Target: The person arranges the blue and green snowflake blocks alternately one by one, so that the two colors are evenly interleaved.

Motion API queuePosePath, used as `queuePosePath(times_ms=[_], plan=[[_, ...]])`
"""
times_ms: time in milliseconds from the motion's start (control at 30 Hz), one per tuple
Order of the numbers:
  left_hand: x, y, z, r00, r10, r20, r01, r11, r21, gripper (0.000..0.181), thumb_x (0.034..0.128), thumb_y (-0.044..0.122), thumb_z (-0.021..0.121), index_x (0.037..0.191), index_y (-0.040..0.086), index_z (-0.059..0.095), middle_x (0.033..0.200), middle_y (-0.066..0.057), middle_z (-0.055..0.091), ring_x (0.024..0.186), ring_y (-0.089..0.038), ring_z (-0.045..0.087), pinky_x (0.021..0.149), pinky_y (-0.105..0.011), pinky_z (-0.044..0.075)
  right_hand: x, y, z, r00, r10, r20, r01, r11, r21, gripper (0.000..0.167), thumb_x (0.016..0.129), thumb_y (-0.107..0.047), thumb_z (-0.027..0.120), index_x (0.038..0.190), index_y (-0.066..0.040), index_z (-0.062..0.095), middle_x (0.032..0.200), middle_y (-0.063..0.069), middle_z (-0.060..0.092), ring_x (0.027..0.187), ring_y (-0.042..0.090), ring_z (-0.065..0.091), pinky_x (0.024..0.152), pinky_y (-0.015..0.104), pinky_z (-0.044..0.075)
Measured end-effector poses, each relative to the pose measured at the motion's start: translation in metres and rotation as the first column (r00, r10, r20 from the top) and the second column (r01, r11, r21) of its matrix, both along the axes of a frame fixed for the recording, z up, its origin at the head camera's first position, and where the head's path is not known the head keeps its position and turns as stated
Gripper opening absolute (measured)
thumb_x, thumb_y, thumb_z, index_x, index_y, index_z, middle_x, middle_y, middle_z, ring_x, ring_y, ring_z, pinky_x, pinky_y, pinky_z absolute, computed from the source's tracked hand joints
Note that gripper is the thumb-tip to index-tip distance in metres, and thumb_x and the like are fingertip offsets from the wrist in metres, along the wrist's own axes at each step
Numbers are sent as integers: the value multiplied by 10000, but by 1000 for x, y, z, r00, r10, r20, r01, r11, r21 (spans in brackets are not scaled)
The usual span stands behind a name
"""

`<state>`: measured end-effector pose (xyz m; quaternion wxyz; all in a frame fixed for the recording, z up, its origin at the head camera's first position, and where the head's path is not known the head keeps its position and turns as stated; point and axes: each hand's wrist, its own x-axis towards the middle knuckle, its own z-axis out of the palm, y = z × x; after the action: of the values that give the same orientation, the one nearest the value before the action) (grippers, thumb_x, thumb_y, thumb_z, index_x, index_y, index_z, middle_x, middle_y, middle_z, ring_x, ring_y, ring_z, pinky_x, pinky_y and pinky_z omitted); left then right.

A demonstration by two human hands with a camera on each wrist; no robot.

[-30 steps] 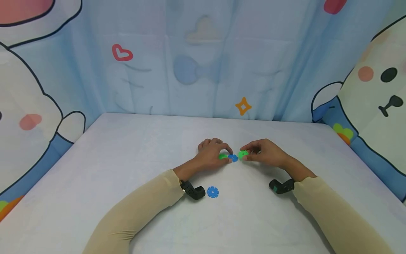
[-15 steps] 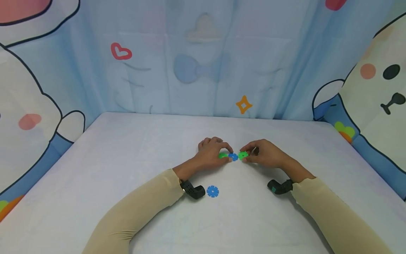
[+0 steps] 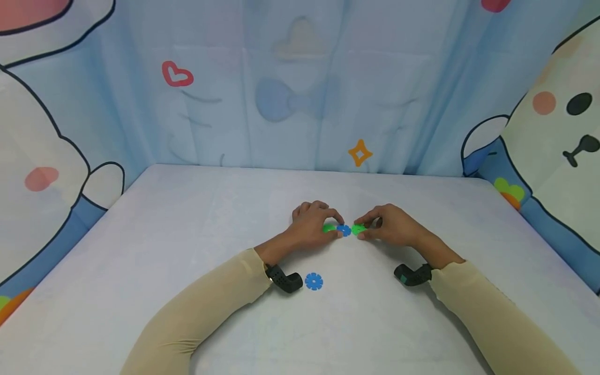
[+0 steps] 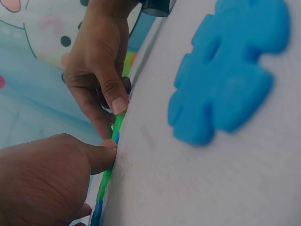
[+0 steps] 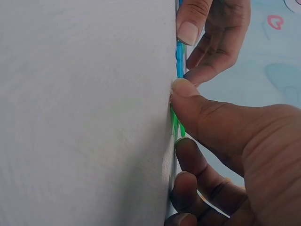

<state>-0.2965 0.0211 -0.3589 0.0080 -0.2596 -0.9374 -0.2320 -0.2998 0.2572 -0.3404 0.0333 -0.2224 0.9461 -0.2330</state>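
Note:
At the middle of the table, my left hand (image 3: 313, 229) pinches a blue notched disc (image 3: 345, 230) between thumb and forefinger. A green notched disc (image 3: 329, 228) shows partly under that hand, joined in line with the blue one. Seen edge-on in the left wrist view, the row has another blue piece (image 4: 97, 214) at its near end. My right hand (image 3: 394, 225) pinches a green disc (image 3: 358, 228) by its edges, close against the blue disc's right side. Fingers hide whether these two interlock. Both discs lie low, at the tabletop.
A loose blue notched disc (image 3: 314, 281) lies flat nearer the person, beside the black left wrist camera (image 3: 287, 281). The white-covered table (image 3: 225, 208) ends at a blue cartoon curtain (image 3: 211, 114) behind and at the sides.
The green disc in my right hand has gone from slightly tilted to flatter, level with the blue disc. My left hand has kept its place; the view has shifted slightly.

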Motion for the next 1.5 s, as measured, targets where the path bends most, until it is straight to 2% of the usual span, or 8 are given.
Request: queuePosePath(times_ms=[600, 767, 867, 1000, 1100, 1200, 1333, 1500], plan=[[1, -2, 0, 1000, 10, 1, -10, 1000, -12, 267, 943, 413, 630, 1200, 351, 668, 1485, -75, 452, 1367, -322, 361, 1108, -567, 254, 2, -4, 1, 999, -33, 23, 33, 999, -11, 385, 809, -246, 811, 1149, -79, 741, 997, 88, 733, 884, 204, 610, 680, 296, 477], [0, 1, -2, 1000, 5, 1, -5, 1000, -11, 271, 941, 417, 634, 1203, 354, 667, 1480, -74, 456, 1362, -322, 364, 1108, -569, 253, 5, -4, 4, 999, -24, 25, 24, 1000, 19, 420, 838, -281, 786, 1201, -82, 714, 972, 66, 713, 775, 164, 593, 625, 281, 472], [0, 2, -2, 1000, -1, -4, 1, 1000, -17, 280, 941, 426, 633, 1211, 356, 662, 1477, -71, 458, 1355, -319, 372, 1108, -569, 258, 18, -12, 14, 1000, -14, 19, 13, 1000, 11, 422, 860, -293, 765, 1222, -87, 698, 941, 46, 678, 668, 147, 546, 564, 274, 453], [-2, 4, -2, 1000, -9, -20, 9, 1000, -27, 285, 940, 436, 629, 1213, 362, 657, 1470, -61, 465, 1344, -314, 384, 1096, -567, 274, 49, -38, 25, 998, 59, 5, -59, 998, -19, 337, 862, -305, 764, 1142, -120, 729, 920, -14, 675, 664, 149, 535, 567, 266, 451], [-3, 4, -1, 1000, -16, -26, 15, 999, -30, 281, 942, 427, 626, 1213, 361, 658, 1469, -59, 467, 1340, -315, 390, 1087, -568, 285, 71, -58, 25, 987, 162, 19, -162, 986, -30, 287, 859, -320, 766, 1093, -157, 739, 942, -50, 677, 714, 124, 549, 606, 247, 471], [-4, 4, -1, 1000, -22, -21, 22, 999, -30, 282, 942, 411, 630, 1218, 360, 658, 1471, -61, 462, 1344, -317, 386, 1087, -570, 283, 86, -71, 18, 971, 232, 56, -229, 972, -53, 288, 846, -327, 778, 1093, -187, 733, 966, -59, 659, 745, 103, 556, 633, 229, 478], [-5, 6, -2, 999, -35, -8, 35, 999, -32, 297, 939, 417, 638, 1230, 363, 651, 1474, -68, 455, 1351, -318, 380, 1095, -572, 275, 96, -79, 8, 968, 238, 85, -233, 970, -61, 338, 810, -347, 809, 1103, -199, 727, 962, -79, 630, 772, 86, 540, 652, 216, 460], [-7, 8, -3, 999, -50, -3, 50, 998, -30, 308, 936, 428, 637, 1236, 360, 646, 1478, -73, 450, 1351, -324, 379, 1097, -574, 273, 96, -81, 0, 973, 223, 66, -221, 975, -26, 353, 790, -357, 825, 1091, -200, 730, 935, -100, 613, 787, 71, 524, 676, 215, 451]])
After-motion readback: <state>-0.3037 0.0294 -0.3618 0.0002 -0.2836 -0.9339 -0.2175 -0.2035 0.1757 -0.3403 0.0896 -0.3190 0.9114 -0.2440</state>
